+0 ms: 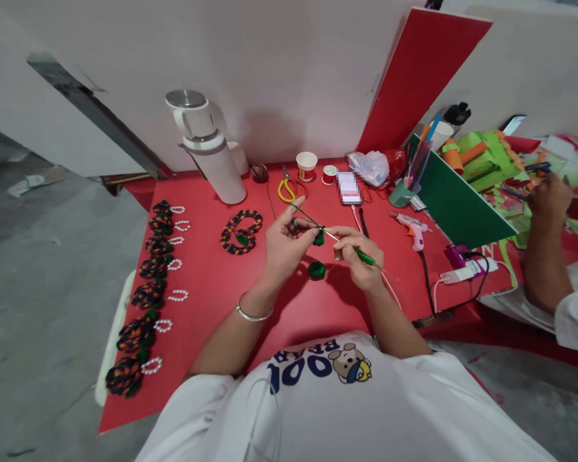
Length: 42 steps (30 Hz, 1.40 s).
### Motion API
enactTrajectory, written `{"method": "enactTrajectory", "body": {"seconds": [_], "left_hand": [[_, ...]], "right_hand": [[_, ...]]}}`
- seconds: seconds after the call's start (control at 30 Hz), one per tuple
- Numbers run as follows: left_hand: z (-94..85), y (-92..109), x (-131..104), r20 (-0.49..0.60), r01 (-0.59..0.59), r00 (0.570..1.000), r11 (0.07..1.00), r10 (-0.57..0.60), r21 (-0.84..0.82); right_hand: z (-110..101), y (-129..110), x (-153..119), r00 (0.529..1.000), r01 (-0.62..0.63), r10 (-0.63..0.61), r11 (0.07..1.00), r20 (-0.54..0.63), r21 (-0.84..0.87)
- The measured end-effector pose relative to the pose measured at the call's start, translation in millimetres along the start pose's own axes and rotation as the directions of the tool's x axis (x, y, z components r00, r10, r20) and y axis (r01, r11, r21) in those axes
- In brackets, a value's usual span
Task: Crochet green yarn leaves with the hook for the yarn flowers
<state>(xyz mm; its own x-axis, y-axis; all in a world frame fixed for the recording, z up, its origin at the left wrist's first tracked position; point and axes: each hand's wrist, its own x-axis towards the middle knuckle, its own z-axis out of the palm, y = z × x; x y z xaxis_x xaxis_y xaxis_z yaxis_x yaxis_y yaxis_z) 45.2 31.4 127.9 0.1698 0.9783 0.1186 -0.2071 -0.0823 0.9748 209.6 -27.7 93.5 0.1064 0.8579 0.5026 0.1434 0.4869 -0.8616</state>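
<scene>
My left hand (288, 242) pinches a small piece of green crochet work (319, 238), with green yarn running up over its raised index finger. In my right hand (361, 256) is a crochet hook (364, 256) with a green handle; its metal shaft reaches to the green piece at my left fingertips. Below the hands, a small ball of green yarn (316, 271) rests on the red table (212, 321). To the left lies a looped multicoloured crocheted band (241, 232) with a bit of green on it.
Several multicoloured crocheted bundles (148, 294) and bead loops (178, 295) line the left edge. Along the back stand a thermos (214, 163), scissors (289, 186), a paper cup (307, 165) and a phone (349, 188). A pink glue gun (415, 231) lies right; beyond a green board (455, 196), another person's hand (550, 194) works.
</scene>
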Motion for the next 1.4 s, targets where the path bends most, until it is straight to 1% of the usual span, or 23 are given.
{"method": "enactTrajectory", "body": {"seconds": [0.07, 0.13, 0.23, 0.47, 0.57, 0.8, 1.07, 1.2, 1.4], "left_hand": [[-0.9, 0, 1, -0.004, 0.004, 1.000, 1.000, -0.004, -0.001], [-1.1, -1, 1, -0.027, -0.026, 0.999, 0.999, 0.027, 0.033], [-0.3, -1, 0, -0.043, -0.066, 0.997, 0.995, 0.069, 0.077], [0.4, -3, -2, -0.044, -0.120, 0.991, 0.977, 0.129, 0.177], [0.0, -4, -3, -0.041, -0.125, 0.990, 0.975, 0.134, 0.183], [0.4, -7, -1, -0.054, -0.129, 0.988, 0.974, 0.141, 0.186], [-0.1, -8, -1, -0.051, -0.134, 0.988, 0.974, 0.145, 0.181], [1.4, -7, -2, -0.048, -0.184, 0.979, 0.956, 0.200, 0.228], [5.9, -7, -6, -0.054, -0.284, 0.946, 0.896, 0.320, 0.342]], "right_hand": [[-1, -1, 1, 1.000, 0.008, -0.007, 1.000, 0.028, -0.010], [-2, -1, 1, 0.999, 0.011, -0.010, 1.000, 0.041, -0.009], [-2, -3, 2, 0.999, 0.011, -0.011, 1.000, 0.036, 0.000], [-1, -1, 0, 1.000, 0.021, -0.020, 0.998, 0.016, -0.064], [-1, -1, 0, 0.999, 0.031, -0.031, 0.998, 0.012, -0.059], [-3, 0, 1, 0.998, 0.047, -0.044, 0.997, 0.047, -0.057], [-1, 1, 2, 0.997, 0.066, -0.064, 0.996, 0.033, -0.064], [1, -1, 2, 0.996, 0.087, -0.085, 0.992, 0.023, -0.087], [8, -1, 1, 0.996, 0.089, -0.090, 0.985, -0.003, -0.147]]}}
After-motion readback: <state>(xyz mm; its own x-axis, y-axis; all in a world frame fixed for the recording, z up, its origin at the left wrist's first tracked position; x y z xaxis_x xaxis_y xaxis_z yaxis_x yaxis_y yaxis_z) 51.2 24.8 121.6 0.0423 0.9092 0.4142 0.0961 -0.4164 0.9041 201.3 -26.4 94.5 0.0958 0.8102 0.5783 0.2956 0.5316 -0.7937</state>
